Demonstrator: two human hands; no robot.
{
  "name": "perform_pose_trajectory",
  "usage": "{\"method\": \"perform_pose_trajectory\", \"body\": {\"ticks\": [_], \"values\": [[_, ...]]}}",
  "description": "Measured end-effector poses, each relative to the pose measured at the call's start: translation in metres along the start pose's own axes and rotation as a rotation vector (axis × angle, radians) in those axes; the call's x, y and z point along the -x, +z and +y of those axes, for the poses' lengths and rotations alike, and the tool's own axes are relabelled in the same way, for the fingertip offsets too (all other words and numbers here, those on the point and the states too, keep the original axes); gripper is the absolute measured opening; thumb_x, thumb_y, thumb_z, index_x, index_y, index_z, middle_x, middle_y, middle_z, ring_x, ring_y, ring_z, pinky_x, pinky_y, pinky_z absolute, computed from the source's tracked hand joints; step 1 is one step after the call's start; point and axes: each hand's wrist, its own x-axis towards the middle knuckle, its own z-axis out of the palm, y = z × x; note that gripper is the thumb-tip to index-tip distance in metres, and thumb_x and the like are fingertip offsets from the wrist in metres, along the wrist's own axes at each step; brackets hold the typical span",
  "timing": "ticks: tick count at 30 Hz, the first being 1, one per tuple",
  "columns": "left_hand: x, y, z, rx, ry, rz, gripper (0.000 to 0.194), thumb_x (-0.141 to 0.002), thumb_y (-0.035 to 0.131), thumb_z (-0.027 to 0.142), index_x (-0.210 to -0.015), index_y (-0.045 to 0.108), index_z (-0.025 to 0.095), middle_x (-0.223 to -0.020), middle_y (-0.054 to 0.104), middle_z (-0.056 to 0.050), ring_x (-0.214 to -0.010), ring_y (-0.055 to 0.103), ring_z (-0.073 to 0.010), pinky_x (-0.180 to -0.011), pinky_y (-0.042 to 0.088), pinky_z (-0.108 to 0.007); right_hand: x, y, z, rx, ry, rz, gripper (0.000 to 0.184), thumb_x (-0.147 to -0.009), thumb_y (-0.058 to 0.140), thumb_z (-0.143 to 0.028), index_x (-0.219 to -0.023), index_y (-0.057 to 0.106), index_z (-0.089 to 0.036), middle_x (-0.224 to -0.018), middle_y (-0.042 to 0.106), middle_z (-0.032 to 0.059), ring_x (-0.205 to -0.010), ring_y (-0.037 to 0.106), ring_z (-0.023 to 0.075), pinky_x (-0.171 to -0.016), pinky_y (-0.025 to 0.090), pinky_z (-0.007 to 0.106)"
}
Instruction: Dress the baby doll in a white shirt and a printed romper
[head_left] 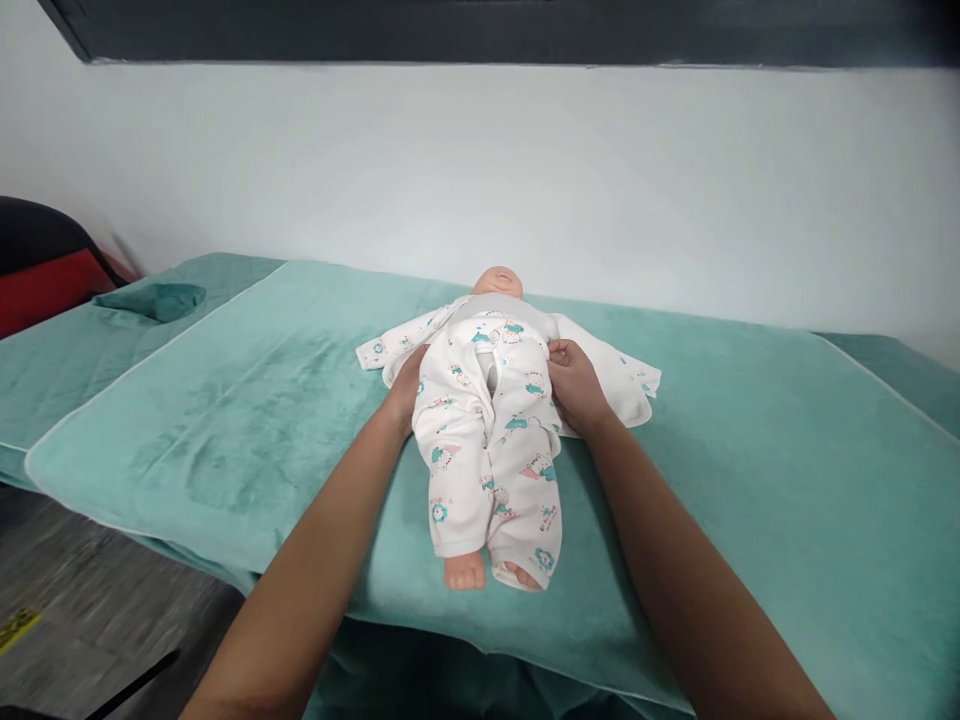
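White, soft-looking cloth trousers with teal and pink prints (517, 430) cover the legs of a pinkish baby doll (501, 282), which lies on its back on a mint-green plush bed cover (247, 380), head at twelve o'clock, feet at six. A matching white printed jacket (600, 350) spreads beneath, sleeves toward nine and three. At the waist's three o'clock, the right hand (576, 382) has its fingers drawn narrow, apparently pinching the trousers' side; at nine, the left hand's (409, 385) fingertips are hidden, so I cannot tell its grip. The step looks like settling the waist; the next move would call for an even, gentle tug on both sides.
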Motion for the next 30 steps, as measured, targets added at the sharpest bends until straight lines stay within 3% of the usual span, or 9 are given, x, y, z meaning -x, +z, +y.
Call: {"method": "perform_pose_trajectory", "body": {"ticks": [6, 10, 16, 19, 22, 24, 26, 28, 30], "values": [[-0.004, 0.000, -0.003, -0.119, 0.061, 0.012, 0.017, -0.079, 0.056, 0.016, -0.094, 0.065, 0.016, -0.108, 0.072, -0.008, -0.108, 0.062, -0.0251, -0.099, 0.047, -0.038, -0.003, -0.002, -0.003, 0.044, -0.030, -0.086, 0.027, -0.071, 0.065, -0.034, -0.095, 0.056, -0.026, -0.084, 0.067, 0.0009, -0.076, 0.060, 0.0199, -0.065, 0.049, 0.032], [-0.008, -0.005, -0.008, -0.162, 0.126, 0.068, 0.022, -0.072, 0.062, 0.015, -0.093, 0.062, 0.018, -0.109, 0.070, -0.006, -0.111, 0.059, -0.0240, -0.098, 0.046, -0.034, -0.001, -0.006, -0.005, 0.164, -0.075, -0.045, 0.018, -0.075, 0.056, -0.033, -0.090, 0.061, -0.024, -0.087, 0.069, 0.0020, -0.083, 0.060, 0.0217, -0.074, 0.049, 0.034], [-0.014, -0.010, -0.013, -0.364, 0.301, 0.058, 0.025, -0.075, 0.059, 0.020, -0.099, 0.066, 0.020, -0.113, 0.069, -0.005, -0.112, 0.058, -0.0229, -0.102, 0.044, -0.034, 0.001, -0.012, -0.010, 0.369, -0.326, 0.013, 0.013, -0.081, 0.053, -0.031, -0.086, 0.062, -0.023, -0.105, 0.063, 0.0057, -0.104, 0.055, 0.0222, -0.097, 0.042, 0.037], [-0.022, -0.012, -0.016, -0.400, 0.400, 0.006, 0.025, -0.078, 0.058, 0.023, -0.101, 0.068, 0.021, -0.119, 0.067, -0.006, -0.114, 0.058, -0.0222, -0.104, 0.042, -0.034, -0.004, -0.013, -0.015, 0.315, -0.395, -0.074, 0.013, -0.085, 0.057, -0.036, -0.084, 0.061, -0.024, -0.123, 0.057, 0.0072, -0.120, 0.050, 0.0212, -0.105, 0.037, 0.036], [-0.033, -0.012, -0.015, -0.416, 0.350, -0.002, 0.020, -0.081, 0.057, 0.028, -0.097, 0.067, 0.021, -0.112, 0.068, -0.006, -0.108, 0.060, -0.0223, -0.099, 0.043, -0.033, -0.012, -0.012, -0.021, 0.295, -0.373, -0.226, 0.018, -0.084, 0.061, -0.041, -0.080, 0.058, -0.024, -0.139, 0.052, 0.0069, -0.132, 0.044, 0.0214, -0.110, 0.032, 0.036], [-0.042, -0.011, -0.012, -0.471, 0.296, 0.015, 0.015, -0.084, 0.055, 0.032, -0.089, 0.064, 0.021, -0.101, 0.069, -0.005, -0.100, 0.061, -0.0224, -0.093, 0.044, -0.032, -0.017, -0.010, -0.026, 0.299, -0.343, -0.291, 0.021, -0.084, 0.061, -0.043, -0.078, 0.056, -0.023, -0.141, 0.054, 0.0069, -0.130, 0.046, 0.0223, -0.108, 0.032, 0.037], [-0.054, -0.008, -0.008, -0.537, 0.268, 0.047, 0.013, -0.086, 0.053, 0.033, -0.084, 0.059, 0.022, -0.090, 0.067, -0.003, -0.092, 0.060, -0.0218, -0.088, 0.044, -0.032, -0.025, -0.007, -0.032, 0.354, -0.330, -0.274, 0.023, -0.085, 0.059, -0.044, -0.077, 0.054, -0.023, -0.135, 0.060, 0.0066, -0.120, 0.054, 0.0233, -0.102, 0.036, 0.037], [-0.068, -0.004, -0.006, -0.575, 0.250, 0.088, 0.010, -0.088, 0.051, 0.032, -0.084, 0.054, 0.022, -0.085, 0.064, -0.002, -0.088, 0.058, -0.0212, -0.084, 0.043, -0.032, -0.035, -0.002, -0.037, 0.498, -0.330, -0.205, 0.022, -0.087, 0.055, -0.045, -0.079, 0.053, -0.024, -0.113, 0.069, 0.0047, -0.100, 0.060, 0.0233, -0.089, 0.040, 0.036], [-0.081, 0.000, -0.007, -0.590, 0.223, 0.122, 0.007, -0.088, 0.050, 0.029, -0.086, 0.052, 0.022, -0.085, 0.063, -0.002, -0.086, 0.058, -0.0213, -0.083, 0.043, -0.032, -0.049, 0.003, -0.039, 0.680, -0.343, -0.120, 0.021, -0.088, 0.052, -0.044, -0.079, 0.051, -0.025, -0.085, 0.068, 0.0019, -0.079, 0.058, 0.0222, -0.076, 0.038, 0.034]]}}
